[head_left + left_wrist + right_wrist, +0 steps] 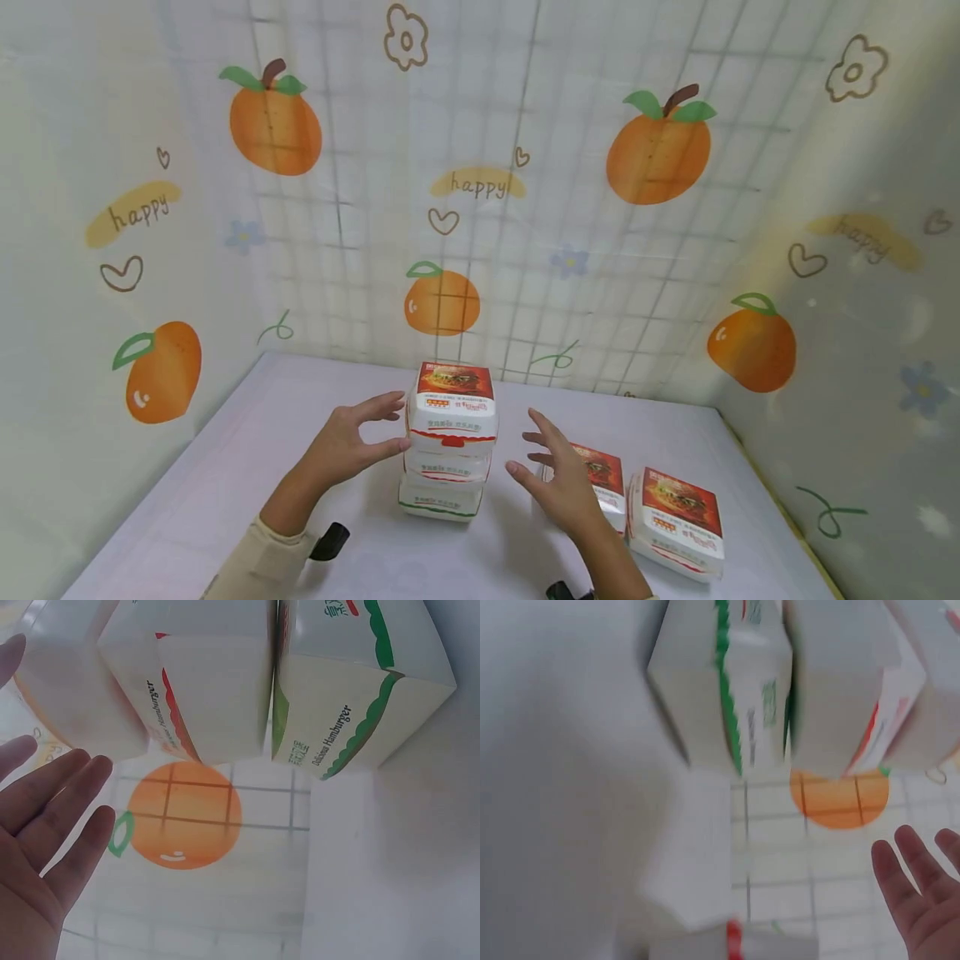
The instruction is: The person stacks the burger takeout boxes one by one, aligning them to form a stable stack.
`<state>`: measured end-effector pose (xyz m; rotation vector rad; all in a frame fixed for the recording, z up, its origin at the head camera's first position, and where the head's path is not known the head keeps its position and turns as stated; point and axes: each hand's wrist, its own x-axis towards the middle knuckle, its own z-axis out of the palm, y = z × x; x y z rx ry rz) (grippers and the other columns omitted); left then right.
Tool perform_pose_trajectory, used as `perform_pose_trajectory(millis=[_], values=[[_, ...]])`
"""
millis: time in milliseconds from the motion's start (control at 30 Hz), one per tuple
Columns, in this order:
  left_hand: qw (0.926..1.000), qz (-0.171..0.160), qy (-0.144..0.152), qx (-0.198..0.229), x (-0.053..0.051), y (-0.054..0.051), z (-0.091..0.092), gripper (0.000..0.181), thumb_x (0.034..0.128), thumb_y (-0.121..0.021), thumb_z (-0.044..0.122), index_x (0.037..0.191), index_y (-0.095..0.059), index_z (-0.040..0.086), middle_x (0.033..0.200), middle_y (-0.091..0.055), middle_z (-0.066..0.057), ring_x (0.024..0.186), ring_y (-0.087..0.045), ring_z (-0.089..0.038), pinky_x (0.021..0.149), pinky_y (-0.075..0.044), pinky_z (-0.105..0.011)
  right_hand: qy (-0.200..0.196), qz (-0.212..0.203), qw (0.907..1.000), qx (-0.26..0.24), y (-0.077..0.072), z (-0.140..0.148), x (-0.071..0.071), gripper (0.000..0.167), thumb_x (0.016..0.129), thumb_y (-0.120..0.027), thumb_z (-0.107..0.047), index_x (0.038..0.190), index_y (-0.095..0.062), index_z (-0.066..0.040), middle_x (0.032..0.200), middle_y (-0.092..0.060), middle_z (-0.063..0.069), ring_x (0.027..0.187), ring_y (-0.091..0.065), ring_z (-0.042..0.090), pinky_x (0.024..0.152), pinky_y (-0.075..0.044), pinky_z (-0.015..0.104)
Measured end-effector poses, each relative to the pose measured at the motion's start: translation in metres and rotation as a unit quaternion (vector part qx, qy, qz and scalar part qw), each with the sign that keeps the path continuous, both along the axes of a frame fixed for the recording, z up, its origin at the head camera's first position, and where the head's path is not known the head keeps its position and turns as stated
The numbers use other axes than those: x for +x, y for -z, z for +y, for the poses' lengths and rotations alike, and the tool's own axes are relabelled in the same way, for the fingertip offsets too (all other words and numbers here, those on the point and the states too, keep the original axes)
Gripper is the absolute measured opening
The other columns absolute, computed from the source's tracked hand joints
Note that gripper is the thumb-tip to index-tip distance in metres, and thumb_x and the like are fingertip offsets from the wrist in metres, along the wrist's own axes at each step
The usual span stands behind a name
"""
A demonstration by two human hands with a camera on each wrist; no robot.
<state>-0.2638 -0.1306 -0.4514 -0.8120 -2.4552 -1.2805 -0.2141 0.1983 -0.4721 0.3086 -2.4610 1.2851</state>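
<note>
Three high on the table [360, 571], between left hand [337, 446] and right hand [561, 487]: a stack of burger boxes [448, 450], with both hands spread wide and nothing held. Probably light, stiff yet easily dented (thin folded card, by the look), so best cupped gently at opposite side walls. Hard to make out any contact at left; partly hidden behind right hand, another box [604, 477]; blurred throughout, right wrist view.

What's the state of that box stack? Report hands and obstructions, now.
Left hand at top box, contact unclear. Right hand holding nothing, apart from stack. Stack standing three boxes high. Nothing visible between right hand and stack.
</note>
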Motion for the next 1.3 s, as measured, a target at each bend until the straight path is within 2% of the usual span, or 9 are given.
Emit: perform_pose_trajectory(millis=[133, 267, 367, 467, 600, 800, 1067, 1200, 1300], values=[[0.9997, 0.001, -0.011, -0.021, -0.001, 0.001, 0.0, 0.072, 0.0775, -0.073, 0.059, 0.138, -0.057, 0.023, 0.126, -0.064, 0.005, 0.111, -0.061, -0.015, 0.092, -0.048, -0.053, 0.011, -0.011, 0.9999, 0.007, 0.003, 0.019, 0.004, 0.077, 0.081, -0.079, -0.041, 0.147, -0.041, -0.032, 0.134, -0.056, 0.006, 0.103, -0.064, 0.03, 0.082, -0.053, 0.052], [0.9994, 0.002, -0.013, -0.034, -0.002, 0.002, 0.0, 0.075, 0.077, -0.072, 0.061, 0.139, -0.056, 0.023, 0.128, -0.062, 0.004, 0.112, -0.06, -0.02, 0.093, -0.047, -0.055, 0.023, -0.036, 0.9988, 0.022, 0.005, 0.035, 0.008, 0.076, 0.081, -0.078, -0.044, 0.146, -0.041, -0.033, 0.132, -0.057, 0.007, 0.106, -0.063, 0.034, 0.08, -0.055, 0.048], [0.9993, 0.012, -0.012, -0.033, -0.001, 0.001, -0.001, 0.076, 0.0772, -0.072, 0.061, 0.139, -0.055, 0.021, 0.127, -0.064, 0.001, 0.111, -0.061, -0.024, 0.091, -0.048, -0.055, 0.026, -0.047, 0.9978, 0.039, 0.007, 0.045, 0.009, 0.075, 0.081, -0.077, -0.045, 0.146, -0.043, -0.03, 0.139, -0.052, 0.006, 0.109, -0.061, 0.035, 0.083, -0.054, 0.049], [0.9991, 0.02, -0.011, -0.035, -0.001, 0.001, -0.002, 0.076, 0.0776, -0.071, 0.061, 0.14, -0.054, 0.021, 0.126, -0.064, -0.001, 0.11, -0.061, -0.027, 0.088, -0.051, -0.052, 0.022, -0.029, 0.9967, 0.073, 0.012, 0.053, 0.006, 0.071, 0.082, -0.076, -0.045, 0.143, -0.049, -0.023, 0.145, -0.047, 0.004, 0.118, -0.057, 0.032, 0.087, -0.052, 0.049], [0.9991, 0.019, -0.011, -0.036, -0.001, 0.001, -0.002, 0.077, 0.0775, -0.071, 0.061, 0.142, -0.052, 0.023, 0.13, -0.062, -0.001, 0.111, -0.06, -0.029, 0.085, -0.052, -0.05, 0.027, -0.011, 0.9916, 0.126, 0.016, 0.062, 0.004, 0.065, 0.082, -0.076, -0.045, 0.137, -0.057, -0.016, 0.145, -0.048, 0.002, 0.13, -0.046, 0.029, 0.098, -0.044, 0.053], [0.9995, 0.01, -0.009, -0.027, 0.001, 0.002, 0.0, 0.079, 0.0778, -0.073, 0.058, 0.143, -0.051, 0.02, 0.134, -0.059, -0.004, 0.113, -0.059, -0.029, 0.086, -0.053, -0.049, 0.041, -0.029, 0.983, 0.177, 0.02, 0.077, 0.007, 0.06, 0.08, -0.076, -0.049, 0.125, -0.066, -0.011, 0.141, -0.051, 0.003, 0.132, -0.042, 0.031, 0.101, -0.036, 0.059], [0.9992, 0.033, -0.011, -0.018, 0.001, 0.001, 0.002, 0.075, 0.0789, -0.074, 0.055, 0.141, -0.053, 0.018, 0.134, -0.058, -0.002, 0.118, -0.056, -0.019, 0.09, -0.051, -0.045, 0.041, -0.077, 0.9729, 0.214, 0.022, 0.097, 0.005, 0.081, 0.067, -0.082, -0.057, 0.131, -0.062, -0.012, 0.151, -0.037, 0.01, 0.141, -0.021, 0.039, 0.104, -0.025, 0.067], [0.9992, 0.034, -0.009, -0.016, 0.001, 0.002, 0.002, 0.075, 0.079, -0.072, 0.057, 0.14, -0.054, 0.019, 0.135, -0.058, 0.001, 0.119, -0.056, -0.017, 0.09, -0.051, -0.044, 0.033, -0.114, 0.9645, 0.236, 0.024, 0.105, 0.004, 0.093, 0.061, -0.084, -0.06, 0.137, -0.057, -0.013, 0.151, -0.033, 0.016, 0.139, -0.021, 0.046, 0.104, -0.025, 0.068], [0.9992, 0.035, -0.009, -0.015, 0.001, 0.002, 0.003, 0.074, 0.0792, -0.071, 0.059, 0.14, -0.054, 0.019, 0.135, -0.057, 0.002, 0.118, -0.057, -0.019, 0.09, -0.051, -0.045, 0.034, -0.122, 0.9594, 0.252, 0.028, 0.109, 0.005, 0.099, 0.059, -0.084, -0.062, 0.14, -0.053, -0.014, 0.149, -0.034, 0.021, 0.137, -0.023, 0.048, 0.103, -0.027, 0.067]])
